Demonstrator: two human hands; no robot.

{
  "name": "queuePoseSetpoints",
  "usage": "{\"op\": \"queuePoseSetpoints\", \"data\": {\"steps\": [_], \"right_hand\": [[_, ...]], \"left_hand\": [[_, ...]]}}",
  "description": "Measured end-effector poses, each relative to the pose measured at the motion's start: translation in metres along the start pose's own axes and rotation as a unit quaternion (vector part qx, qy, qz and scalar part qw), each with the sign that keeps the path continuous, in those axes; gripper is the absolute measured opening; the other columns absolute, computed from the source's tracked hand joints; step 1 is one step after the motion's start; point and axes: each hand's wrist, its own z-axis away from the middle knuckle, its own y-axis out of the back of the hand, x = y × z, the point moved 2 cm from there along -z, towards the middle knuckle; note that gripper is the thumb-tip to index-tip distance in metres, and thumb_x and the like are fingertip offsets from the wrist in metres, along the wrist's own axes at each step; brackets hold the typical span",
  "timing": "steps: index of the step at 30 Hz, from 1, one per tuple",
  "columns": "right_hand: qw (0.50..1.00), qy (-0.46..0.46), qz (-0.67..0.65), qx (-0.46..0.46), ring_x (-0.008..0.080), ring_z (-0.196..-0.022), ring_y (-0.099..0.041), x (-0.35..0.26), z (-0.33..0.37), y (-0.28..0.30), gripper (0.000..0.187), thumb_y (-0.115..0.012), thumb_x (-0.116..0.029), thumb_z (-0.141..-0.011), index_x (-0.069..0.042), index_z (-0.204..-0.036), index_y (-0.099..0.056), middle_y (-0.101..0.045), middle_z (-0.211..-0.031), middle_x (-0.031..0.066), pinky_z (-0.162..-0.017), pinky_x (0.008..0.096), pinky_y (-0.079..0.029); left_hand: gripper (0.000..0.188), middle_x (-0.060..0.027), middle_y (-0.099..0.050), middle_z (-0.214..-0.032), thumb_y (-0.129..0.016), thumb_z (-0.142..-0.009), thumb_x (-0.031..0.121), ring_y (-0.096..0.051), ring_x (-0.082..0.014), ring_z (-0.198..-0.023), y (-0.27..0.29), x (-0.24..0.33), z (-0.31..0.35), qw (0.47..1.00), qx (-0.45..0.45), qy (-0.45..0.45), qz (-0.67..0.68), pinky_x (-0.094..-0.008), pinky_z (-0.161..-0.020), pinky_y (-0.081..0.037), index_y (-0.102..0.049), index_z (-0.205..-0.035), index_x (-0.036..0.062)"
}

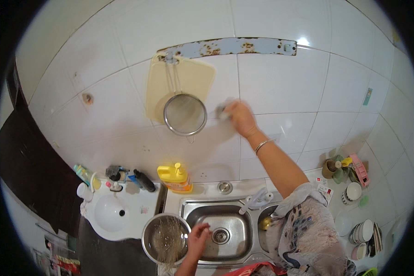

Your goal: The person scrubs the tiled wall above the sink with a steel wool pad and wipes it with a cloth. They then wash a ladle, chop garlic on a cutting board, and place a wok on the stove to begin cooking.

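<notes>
My right hand (240,117) is raised in front of the tiled wall, blurred by motion. Its fingers are closed round a small pale grey thing (223,112), too smeared to name. Just left of it, a round wire strainer (185,115) hangs over a cream cutting board (157,94). My left hand (198,237) is low over the left edge of the steel sink (238,221), fingers loosely bent and apart, with nothing seen in them. Beside it stands a metal bowl (145,233) with thin brownish strands in it.
A rusty rail (234,46) runs along the wall. Behind the sink are a yellow pump bottle (175,177) and a white faucet (257,200). The white washbasin (108,214) lies left; stacked bowls (363,230) and a pink rack (359,170) stand right.
</notes>
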Motion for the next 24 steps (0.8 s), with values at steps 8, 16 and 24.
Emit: {"op": "queuePoseSetpoints", "data": {"steps": [8, 16, 24], "right_hand": [[0.955, -0.219, -0.094, -0.176, 0.0266, -0.073, -0.063, -0.02, 0.072, -0.008, 0.029, -0.054, -0.006, -0.079, -0.004, -0.105, -0.065, -0.067, -0.084, 0.015, -0.071, 0.0361, -0.05], [0.959, -0.244, -0.07, 0.128, 0.0244, -0.081, -0.06, -0.037, -0.028, 0.085, 0.027, -0.052, -0.002, -0.079, -0.006, -0.101, -0.069, -0.063, -0.09, 0.0129, -0.073, 0.0314, -0.048], [0.948, 0.092, 0.122, 0.28, 0.03, -0.082, -0.055, -0.031, -0.095, 0.059, 0.029, -0.06, 0.008, -0.067, -0.005, -0.092, -0.066, -0.059, -0.088, 0.0113, -0.072, 0.0393, -0.045]], "left_hand": [[0.027, -0.0058, -0.06, -0.103, -0.058, -0.088, 0.008, -0.061, -0.0136, -0.086, 0.014, 0.101, -0.049, 0.984, 0.035, -0.164, -0.063, -0.0249, -0.072, -0.049, -0.056, -0.115, 0.0013], [0.041, -0.0079, -0.056, -0.108, -0.059, -0.089, 0.018, -0.06, -0.015, -0.088, 0.007, 0.159, -0.167, 0.985, 0.036, -0.161, -0.049, -0.0251, -0.067, -0.05, -0.049, -0.126, 0.005], [0.036, -0.0102, -0.056, -0.11, -0.054, -0.093, 0.013, -0.062, -0.0169, -0.087, -0.004, 0.153, -0.151, 0.99, -0.022, -0.134, 0.033, -0.0269, -0.067, -0.052, -0.048, -0.127, 0.0042]]}}
